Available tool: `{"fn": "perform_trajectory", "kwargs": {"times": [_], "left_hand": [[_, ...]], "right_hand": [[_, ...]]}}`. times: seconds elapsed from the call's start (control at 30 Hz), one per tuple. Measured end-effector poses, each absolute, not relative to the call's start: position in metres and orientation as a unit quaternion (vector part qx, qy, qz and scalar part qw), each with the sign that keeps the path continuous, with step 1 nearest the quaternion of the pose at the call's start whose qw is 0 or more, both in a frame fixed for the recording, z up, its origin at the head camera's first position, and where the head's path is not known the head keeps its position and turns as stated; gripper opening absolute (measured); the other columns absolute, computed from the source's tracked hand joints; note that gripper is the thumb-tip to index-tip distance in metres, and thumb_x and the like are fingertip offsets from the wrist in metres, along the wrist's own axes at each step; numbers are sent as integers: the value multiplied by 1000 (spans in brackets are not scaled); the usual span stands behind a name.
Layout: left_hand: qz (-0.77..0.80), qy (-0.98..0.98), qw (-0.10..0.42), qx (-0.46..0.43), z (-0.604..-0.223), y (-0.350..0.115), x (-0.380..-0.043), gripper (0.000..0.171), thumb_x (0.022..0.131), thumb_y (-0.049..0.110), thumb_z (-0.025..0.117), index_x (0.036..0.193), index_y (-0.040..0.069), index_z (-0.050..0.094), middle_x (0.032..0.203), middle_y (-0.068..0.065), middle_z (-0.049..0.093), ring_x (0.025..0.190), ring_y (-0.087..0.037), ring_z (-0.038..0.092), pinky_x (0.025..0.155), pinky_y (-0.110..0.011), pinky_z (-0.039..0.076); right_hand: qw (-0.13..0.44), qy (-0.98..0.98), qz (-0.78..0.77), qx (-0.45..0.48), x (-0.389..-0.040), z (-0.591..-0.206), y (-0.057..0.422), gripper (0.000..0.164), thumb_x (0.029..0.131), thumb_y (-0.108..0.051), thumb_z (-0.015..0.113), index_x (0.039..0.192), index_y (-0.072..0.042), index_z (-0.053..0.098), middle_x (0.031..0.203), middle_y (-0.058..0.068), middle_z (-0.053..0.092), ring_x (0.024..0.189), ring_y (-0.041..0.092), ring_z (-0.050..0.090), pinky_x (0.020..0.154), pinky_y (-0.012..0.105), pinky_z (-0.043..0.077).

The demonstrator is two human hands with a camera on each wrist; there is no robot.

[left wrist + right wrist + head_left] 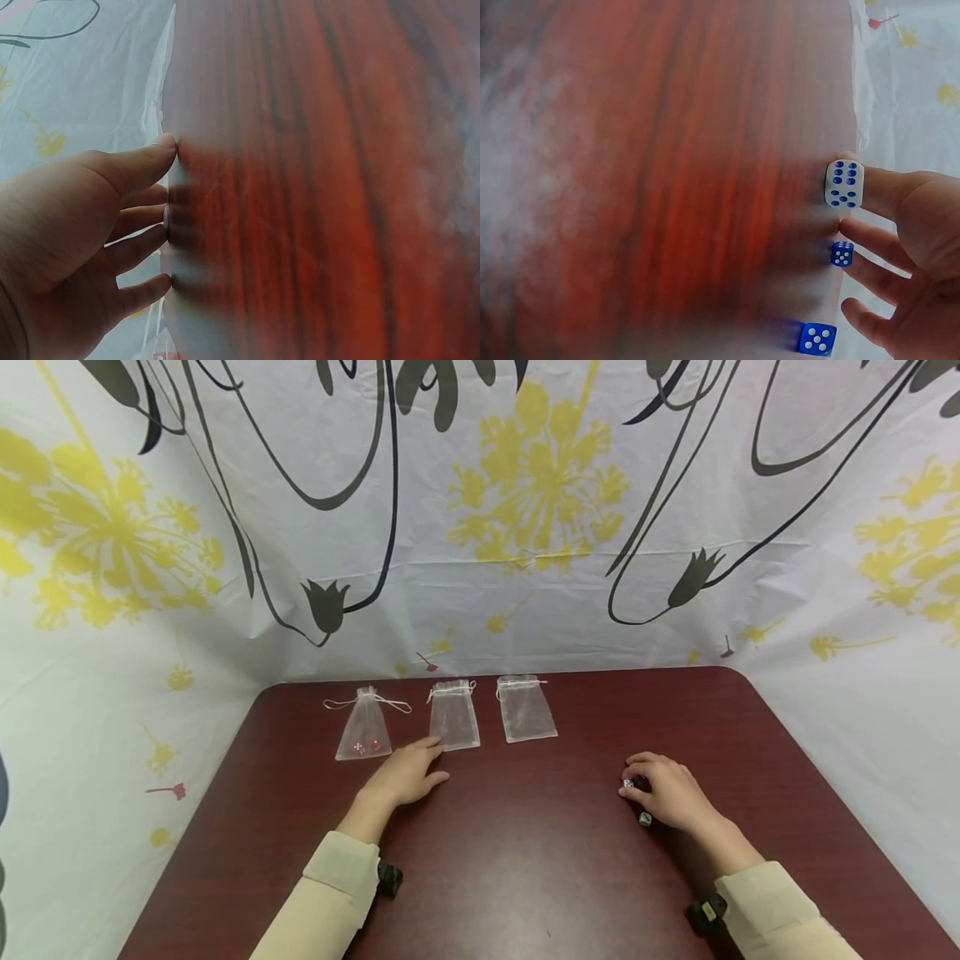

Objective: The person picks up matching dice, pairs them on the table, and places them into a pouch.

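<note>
Three sheer drawstring bags lie in a row at the table's back. The left bag (357, 727) has red dice (367, 747) in it. My left hand (405, 774) rests with fingers spread, its fingertips at the lower left corner of the middle bag (455, 718). The right bag (528, 710) lies flat. My right hand (670, 789), fingers loosely bent, hovers at the dice on the table's right. In the right wrist view a white die (844, 184) with blue dots stands before the thumb; a small blue die (842, 253) and a larger blue die (817, 339) are near the fingers.
The dark red wooden table (517, 860) has rounded back corners. A white cloth (465, 593) with yellow and grey flower prints hangs behind it and along both sides. A black strap device (705, 912) is on the right wrist, another (389, 878) on the left.
</note>
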State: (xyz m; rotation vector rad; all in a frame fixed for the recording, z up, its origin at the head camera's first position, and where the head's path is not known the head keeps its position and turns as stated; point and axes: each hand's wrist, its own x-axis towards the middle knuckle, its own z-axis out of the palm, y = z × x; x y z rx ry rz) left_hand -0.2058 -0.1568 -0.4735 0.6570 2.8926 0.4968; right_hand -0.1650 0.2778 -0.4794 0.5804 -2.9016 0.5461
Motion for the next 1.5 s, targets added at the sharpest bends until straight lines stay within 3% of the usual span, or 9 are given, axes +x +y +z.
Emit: {"fn": "perform_trajectory", "kwargs": {"times": [0.27, 0.57, 0.87, 1.17, 1.5], "left_hand": [[174, 958, 71, 216, -471, -157, -205, 53, 100, 30, 66, 142, 0, 56, 154, -17, 45, 140, -35, 45, 114, -50, 37], [174, 958, 77, 213, -473, -158, -207, 53, 100, 31, 65, 144, 2, 55, 155, -15, 44, 142, -34, 43, 115, -48, 36], [177, 957, 87, 213, -472, -157, -207, 53, 101, 30, 65, 144, 1, 54, 156, -15, 42, 143, -34, 41, 115, -48, 36], [179, 957, 79, 215, -474, -158, -207, 53, 101, 30, 65, 143, 0, 55, 155, -16, 43, 142, -34, 42, 115, -48, 36], [177, 956, 78, 219, -475, -158, -207, 54, 101, 31, 65, 144, 0, 54, 155, -16, 43, 143, -33, 42, 116, -47, 35]], "right_hand": [[84, -960, 177, 202, -165, -472, 277, 12, 85, -19, 82, 93, -11, 78, 117, 16, 69, 104, 35, 68, 84, 57, 53], [122, -947, 178, 237, -164, -447, 265, 15, 87, -20, 82, 97, -9, 77, 116, 15, 70, 91, 28, 70, 76, 50, 55], [128, -940, 174, 264, -161, -425, 248, 13, 86, -19, 83, 96, -13, 77, 114, 9, 71, 98, 27, 71, 85, 54, 52], [141, -920, 186, 315, -164, -411, 205, 16, 84, -23, 84, 94, -12, 77, 109, 4, 73, 98, 21, 71, 84, 47, 55], [132, -897, 209, 367, -167, -393, 143, 16, 85, -26, 83, 96, -15, 78, 104, -1, 71, 94, 17, 70, 86, 47, 53]]}}
